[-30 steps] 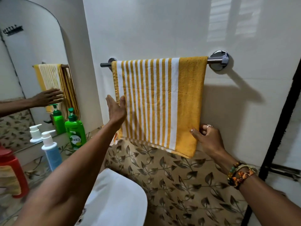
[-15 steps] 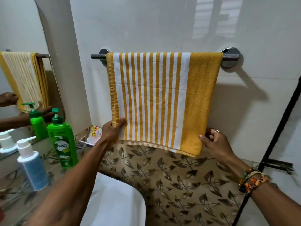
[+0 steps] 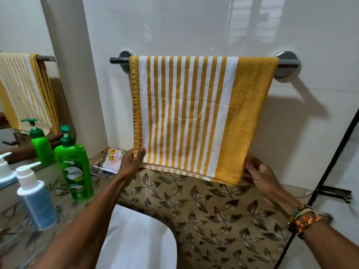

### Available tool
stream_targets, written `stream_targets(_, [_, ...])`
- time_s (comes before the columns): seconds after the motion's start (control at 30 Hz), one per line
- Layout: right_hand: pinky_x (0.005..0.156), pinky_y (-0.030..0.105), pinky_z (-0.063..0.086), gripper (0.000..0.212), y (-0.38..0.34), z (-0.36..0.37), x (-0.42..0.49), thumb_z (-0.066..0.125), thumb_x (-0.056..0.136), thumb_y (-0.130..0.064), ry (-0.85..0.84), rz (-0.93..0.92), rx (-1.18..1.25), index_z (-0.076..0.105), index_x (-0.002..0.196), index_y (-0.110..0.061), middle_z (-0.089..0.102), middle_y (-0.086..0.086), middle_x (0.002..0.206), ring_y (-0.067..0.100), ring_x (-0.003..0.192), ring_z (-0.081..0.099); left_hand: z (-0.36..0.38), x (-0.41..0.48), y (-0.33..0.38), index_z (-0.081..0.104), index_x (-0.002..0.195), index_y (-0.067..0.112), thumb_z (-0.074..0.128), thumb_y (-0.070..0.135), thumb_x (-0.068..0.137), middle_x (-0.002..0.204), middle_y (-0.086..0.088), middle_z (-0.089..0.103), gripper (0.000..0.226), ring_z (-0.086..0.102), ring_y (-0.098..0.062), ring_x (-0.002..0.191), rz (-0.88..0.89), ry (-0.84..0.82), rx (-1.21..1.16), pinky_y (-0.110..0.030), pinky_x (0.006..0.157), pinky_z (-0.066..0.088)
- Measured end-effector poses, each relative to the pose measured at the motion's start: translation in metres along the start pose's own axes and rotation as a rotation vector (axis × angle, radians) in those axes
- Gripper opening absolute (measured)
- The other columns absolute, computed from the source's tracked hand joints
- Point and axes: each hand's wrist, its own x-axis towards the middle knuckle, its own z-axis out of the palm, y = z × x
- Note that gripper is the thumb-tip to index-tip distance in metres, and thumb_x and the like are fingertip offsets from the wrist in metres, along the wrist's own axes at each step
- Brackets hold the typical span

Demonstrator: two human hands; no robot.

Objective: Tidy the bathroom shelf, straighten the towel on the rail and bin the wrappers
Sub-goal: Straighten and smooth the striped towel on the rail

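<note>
A yellow and white striped towel (image 3: pixel 194 113) hangs folded over a chrome rail (image 3: pixel 117 60) on the white wall. My left hand (image 3: pixel 132 162) pinches the towel's lower left corner. My right hand (image 3: pixel 260 175) grips the lower right corner from behind, its fingers partly hidden by the cloth. An orange and white wrapper (image 3: pixel 112 159) lies on the shelf (image 3: pixel 58 195) just left of my left hand. On that shelf stand a green pump bottle (image 3: pixel 74 171) and a blue pump bottle (image 3: pixel 36 199).
A mirror (image 3: pixel 25 84) on the left reflects the towel and bottles. A white basin (image 3: pixel 139 241) sits below my arms. Leaf-patterned tiles (image 3: pixel 213 216) cover the lower wall. A black frame (image 3: pixel 330 162) and a dark tap (image 3: pixel 334 193) stand at the right.
My left hand slid from flat against the towel's left edge down to its bottom corner and closed on it. My right hand kept its hold on the right corner. The view moved closer.
</note>
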Motion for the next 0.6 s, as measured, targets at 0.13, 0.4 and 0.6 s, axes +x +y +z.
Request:
stream_targets(0.13, [0.069, 0.02, 0.054, 0.063, -0.016, 0.023, -0.003, 0.072, 0.067, -0.058, -0.059, -0.042, -0.06, 0.069, 0.11, -0.013, 0.076, -0.007, 0.09, 0.007, 0.083, 0.072, -0.002, 0.004, -0.005, 0.06, 0.111, 0.015, 0.053, 0.038, 0.1, 0.099, 0.0, 0.069, 0.026, 0.066, -0.017, 0.09, -0.054, -0.055, -0.077, -0.031, 0.072, 0.056])
stream_targets(0.4, [0.064, 0.028, 0.052, 0.098, -0.015, 0.028, -0.006, 0.077, 0.025, -0.085, 0.004, -0.053, -0.082, 0.067, 0.089, -0.011, 0.072, -0.003, 0.081, 0.015, 0.079, 0.069, -0.01, 0.003, -0.004, 0.063, 0.105, 0.019, 0.058, 0.033, 0.098, 0.101, 0.001, 0.071, 0.017, 0.067, -0.017, 0.094, -0.081, -0.065, -0.072, -0.039, 0.085, 0.057])
stream_targets(0.6, [0.07, 0.041, 0.058, 0.029, -0.006, 0.019, -0.006, 0.083, 0.074, -0.031, 0.028, -0.049, -0.215, 0.072, 0.087, -0.008, 0.075, 0.012, 0.085, 0.025, 0.076, 0.072, -0.017, 0.0, -0.006, 0.069, 0.1, 0.017, 0.062, 0.032, 0.096, 0.102, -0.004, 0.073, 0.017, 0.068, -0.023, 0.097, -0.065, -0.044, -0.046, -0.042, 0.088, 0.057])
